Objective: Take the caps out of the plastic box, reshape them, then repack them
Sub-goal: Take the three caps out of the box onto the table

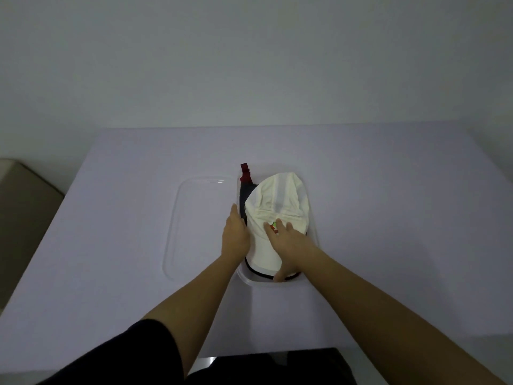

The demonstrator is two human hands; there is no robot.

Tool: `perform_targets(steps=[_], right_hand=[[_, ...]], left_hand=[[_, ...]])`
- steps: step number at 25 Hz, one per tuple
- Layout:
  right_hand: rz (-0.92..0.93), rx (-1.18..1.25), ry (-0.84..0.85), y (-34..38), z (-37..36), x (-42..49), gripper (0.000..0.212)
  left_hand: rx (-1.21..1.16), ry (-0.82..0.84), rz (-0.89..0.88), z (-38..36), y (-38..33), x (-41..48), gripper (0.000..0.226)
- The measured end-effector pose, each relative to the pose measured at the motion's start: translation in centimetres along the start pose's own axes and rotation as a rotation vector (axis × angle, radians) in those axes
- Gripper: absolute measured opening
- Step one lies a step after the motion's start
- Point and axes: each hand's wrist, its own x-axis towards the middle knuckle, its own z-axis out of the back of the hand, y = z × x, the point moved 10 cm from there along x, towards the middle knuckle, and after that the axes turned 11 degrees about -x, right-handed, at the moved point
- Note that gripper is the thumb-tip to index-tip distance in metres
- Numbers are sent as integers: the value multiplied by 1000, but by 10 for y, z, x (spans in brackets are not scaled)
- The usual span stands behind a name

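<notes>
Nearest, the right hand [280, 240] lies flat on the white cap [274, 215], fingers [279, 225] spread and released on its crown, thumb curled under the brim. The left hand [236, 234] braces the cap's left side, fingers straight, not clenched. The cap sits in the plastic box [312, 237], over a dark cap [244, 194] with a red strap. The lid [177, 232] lies just beside on the surface [111, 218]. Whether lifting out or repacking, I cannot tell; next calls for a firm two-handed hold.
</notes>
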Motion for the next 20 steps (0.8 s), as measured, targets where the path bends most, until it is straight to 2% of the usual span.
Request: perform_targets(steps=[2,5,6,9,11,13,17,20], right_hand=[[-6,-34,39,1,1,5,130],[-27,-45,22,2,8,10,102],[-31,-59,32,3,8,10,100],[48,-123,109,6,5,3,126],[89,-66,112,3,15,-9,126],[84,35,17,-8,32,-20,107],[8,305,-367,-43,77,-39,72],[-66,499,-664,-80,111,-61,71]], left_hand=[[26,-37,-18,2,1,0,50],[41,-62,-20,4,0,-1,49],[50,-67,-17,5,-1,-2,49],[43,-91,-23,7,-3,-4,48],[26,-100,-24,8,-2,-3,47],[-5,-109,-22,9,0,-2,47],[-20,-130,-33,12,1,-2,45],[-28,-128,-38,11,2,0,44]])
